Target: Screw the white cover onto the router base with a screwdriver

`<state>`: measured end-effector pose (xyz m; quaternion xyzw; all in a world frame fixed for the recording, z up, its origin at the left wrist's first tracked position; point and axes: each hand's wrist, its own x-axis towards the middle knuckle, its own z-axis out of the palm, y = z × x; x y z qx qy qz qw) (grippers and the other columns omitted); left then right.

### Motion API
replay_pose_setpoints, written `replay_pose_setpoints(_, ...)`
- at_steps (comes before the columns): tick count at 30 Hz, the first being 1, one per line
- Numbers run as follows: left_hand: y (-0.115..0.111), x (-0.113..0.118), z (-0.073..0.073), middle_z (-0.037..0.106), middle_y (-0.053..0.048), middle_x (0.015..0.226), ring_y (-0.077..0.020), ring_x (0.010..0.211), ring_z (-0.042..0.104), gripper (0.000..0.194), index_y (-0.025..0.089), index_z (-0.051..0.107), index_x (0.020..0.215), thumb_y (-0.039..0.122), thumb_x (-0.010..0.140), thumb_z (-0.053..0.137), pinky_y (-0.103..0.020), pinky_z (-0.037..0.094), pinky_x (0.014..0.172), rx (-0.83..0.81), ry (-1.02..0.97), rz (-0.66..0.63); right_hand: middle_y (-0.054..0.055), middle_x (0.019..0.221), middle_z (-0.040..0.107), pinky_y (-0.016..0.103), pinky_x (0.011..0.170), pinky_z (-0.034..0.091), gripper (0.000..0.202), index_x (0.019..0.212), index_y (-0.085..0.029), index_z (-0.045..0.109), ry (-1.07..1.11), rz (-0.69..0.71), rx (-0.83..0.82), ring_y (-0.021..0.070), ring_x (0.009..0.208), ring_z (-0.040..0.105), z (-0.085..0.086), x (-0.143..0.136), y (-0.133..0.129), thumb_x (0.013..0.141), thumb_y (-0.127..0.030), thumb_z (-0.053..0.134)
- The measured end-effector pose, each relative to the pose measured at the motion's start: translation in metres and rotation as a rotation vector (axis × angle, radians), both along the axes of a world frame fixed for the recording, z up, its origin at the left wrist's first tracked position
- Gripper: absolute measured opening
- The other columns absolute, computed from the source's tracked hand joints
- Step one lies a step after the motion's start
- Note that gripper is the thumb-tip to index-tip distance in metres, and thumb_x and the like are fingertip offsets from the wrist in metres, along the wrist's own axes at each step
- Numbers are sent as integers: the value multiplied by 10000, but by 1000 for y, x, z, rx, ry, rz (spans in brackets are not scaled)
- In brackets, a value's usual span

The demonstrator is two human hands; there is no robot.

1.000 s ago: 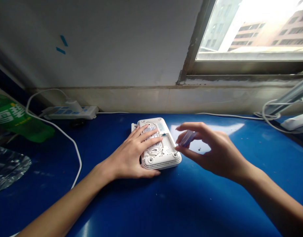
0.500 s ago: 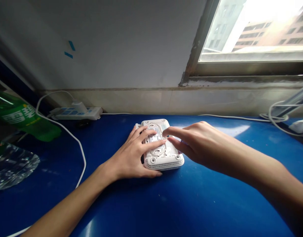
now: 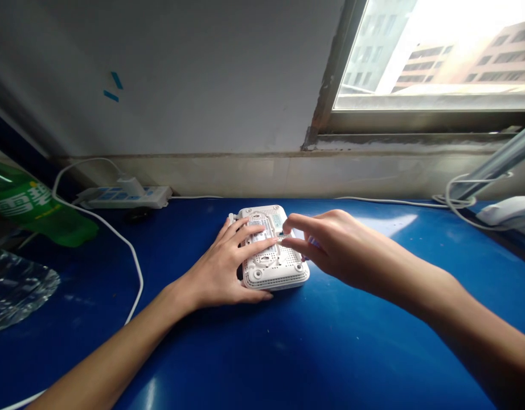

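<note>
A white router (image 3: 290,272), vented and with round feet, lies underside up on the blue tabletop. Labels show on its back. My left hand (image 3: 222,259) is spread over its left part, fingers on top and thumb along the near side, holding it in place. Over the right part of the router, my right hand (image 3: 331,239) is bent with index finger and thumb close together, their tips at the label area. A bit of something bluish shows beneath the right palm, mostly hidden, so its kind cannot be made out.
A power strip (image 3: 154,196) with a white plug (image 3: 132,185) stands by the wall, its white cable (image 3: 136,265) running down the left. A green bottle (image 3: 44,210) and a clear bottle (image 3: 23,290) are at the left edge. A grey metal bar (image 3: 497,162) leans at the right.
The view has shifted slightly, so everything sits a little further left. My right thumb and index finger have come down closer to the router's surface. My left hand stays on it.
</note>
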<state>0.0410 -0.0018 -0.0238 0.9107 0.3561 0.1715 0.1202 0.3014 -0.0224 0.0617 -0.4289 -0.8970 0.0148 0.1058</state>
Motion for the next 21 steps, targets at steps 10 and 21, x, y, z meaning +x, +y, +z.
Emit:
replay_pose_setpoints(10, -2, 1, 2, 439, -83, 1688, -434, 1609, 263, 959, 353, 512, 1590, 680, 756, 856, -721, 61, 1309, -9, 1, 1, 26, 912, 750, 232, 577, 429, 650, 1533, -306, 486, 105, 152, -34, 173, 684, 671, -2, 16, 3, 932, -101, 627)
replay_pose_setpoints(21, -2, 1, 4, 416, -76, 1703, -423, 1621, 239, 979, 362, 472, 1616, 707, 773, 832, -723, 57, 1310, -19, 28, 6, 49, 998, 728, 266, 590, 446, 251, 1271, -259, 663, 157, 82, -32, 176, 711, 672, -3, 5, 4, 1020, -273, 656)
